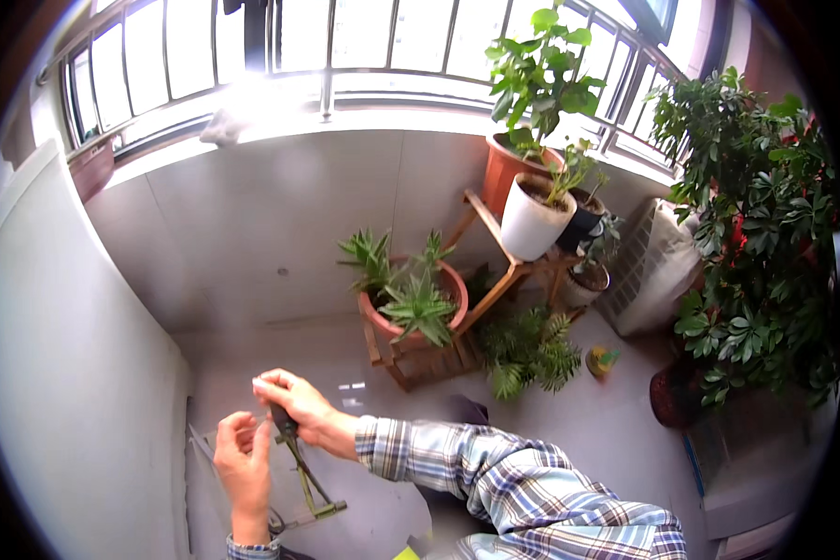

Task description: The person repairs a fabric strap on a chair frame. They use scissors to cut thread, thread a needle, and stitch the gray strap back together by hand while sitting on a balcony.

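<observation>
My right hand (301, 409) is closed around the dark handle (283, 421) of a tool. Below the handle, a slim olive-green metal frame (304, 472) angles down to a crossbar near the floor. Just left of it, my left hand (243, 448) is raised with its fingers curled and the thumb close to the handle. Whether something small sits between those fingertips is too blurred to tell. Behind the hands, a pale flat panel or sheet (213, 451) shows in part.
A white cabinet side (77, 350) rises at the left. Ahead, a wooden plant stand (490, 308) carries an aloe pot (458, 290), a white pot (535, 217) and others. A leafy shrub (749, 245) fills the right. Metal railings (329, 70) line the window.
</observation>
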A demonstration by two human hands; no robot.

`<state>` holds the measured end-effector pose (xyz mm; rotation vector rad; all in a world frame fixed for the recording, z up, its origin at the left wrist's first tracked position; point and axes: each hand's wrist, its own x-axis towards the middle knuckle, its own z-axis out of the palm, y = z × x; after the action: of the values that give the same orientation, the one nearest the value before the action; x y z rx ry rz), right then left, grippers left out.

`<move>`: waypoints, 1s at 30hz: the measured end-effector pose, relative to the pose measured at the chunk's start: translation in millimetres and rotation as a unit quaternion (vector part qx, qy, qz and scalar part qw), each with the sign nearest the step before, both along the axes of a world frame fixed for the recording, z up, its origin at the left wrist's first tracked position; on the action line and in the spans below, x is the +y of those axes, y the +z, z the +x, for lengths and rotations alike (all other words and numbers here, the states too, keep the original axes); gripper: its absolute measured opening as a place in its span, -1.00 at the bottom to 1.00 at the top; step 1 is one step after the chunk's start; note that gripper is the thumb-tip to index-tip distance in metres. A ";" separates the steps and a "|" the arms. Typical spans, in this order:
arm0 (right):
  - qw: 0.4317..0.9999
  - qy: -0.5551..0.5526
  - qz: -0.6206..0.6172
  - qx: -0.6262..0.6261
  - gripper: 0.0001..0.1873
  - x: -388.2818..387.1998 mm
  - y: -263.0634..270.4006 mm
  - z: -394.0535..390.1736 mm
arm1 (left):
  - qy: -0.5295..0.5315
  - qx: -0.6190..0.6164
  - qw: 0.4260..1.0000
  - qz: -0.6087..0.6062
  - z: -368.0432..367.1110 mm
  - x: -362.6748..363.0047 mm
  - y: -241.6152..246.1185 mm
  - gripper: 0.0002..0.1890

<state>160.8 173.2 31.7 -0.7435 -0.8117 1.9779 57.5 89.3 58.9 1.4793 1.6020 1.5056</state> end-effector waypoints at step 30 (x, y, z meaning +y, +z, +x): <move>0.948 0.211 0.226 -0.075 -0.89 -15.5 68.7 51.4 | -0.170 -0.465 0.851 -0.176 -29.9 -22.8 20.0 -0.77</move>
<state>212.2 157.7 100.4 -0.4743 -1.5575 1.9957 27.6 66.5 78.9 0.5882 0.8812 1.2999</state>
